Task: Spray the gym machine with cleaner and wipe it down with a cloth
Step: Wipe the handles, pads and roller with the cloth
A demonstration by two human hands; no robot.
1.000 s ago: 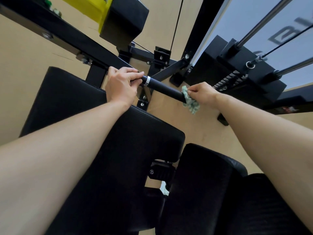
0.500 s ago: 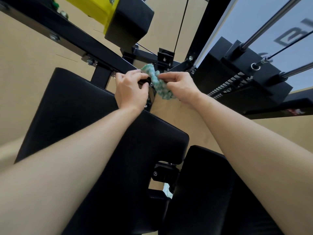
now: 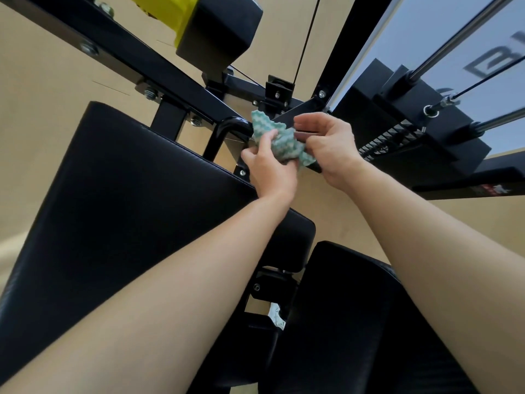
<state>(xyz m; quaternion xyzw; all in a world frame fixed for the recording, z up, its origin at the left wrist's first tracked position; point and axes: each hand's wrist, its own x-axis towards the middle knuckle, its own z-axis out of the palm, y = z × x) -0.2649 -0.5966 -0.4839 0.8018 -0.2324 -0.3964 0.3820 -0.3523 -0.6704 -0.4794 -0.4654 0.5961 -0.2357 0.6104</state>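
Note:
A green and white patterned cloth [image 3: 279, 140] is bunched between both hands, in front of the black handle bar [image 3: 227, 127] of the gym machine. My left hand [image 3: 270, 169] grips the cloth from below with fingers pinched on it. From the right, my right hand [image 3: 331, 146] holds the cloth's other side and covers the bar's grip end. The curved left part of the bar shows bare. No spray bottle is in view.
The large black back pad [image 3: 127, 209] fills the lower left, with a second pad [image 3: 355, 302] at lower right. A black frame beam [image 3: 119, 49] and yellow part [image 3: 167, 12] run overhead. The weight stack [image 3: 412, 123] with chrome guide rods stands at right.
My left hand let go of the handle bar and took hold of the cloth. My right hand slid the cloth leftward along the bar toward the frame; both hands now meet on it.

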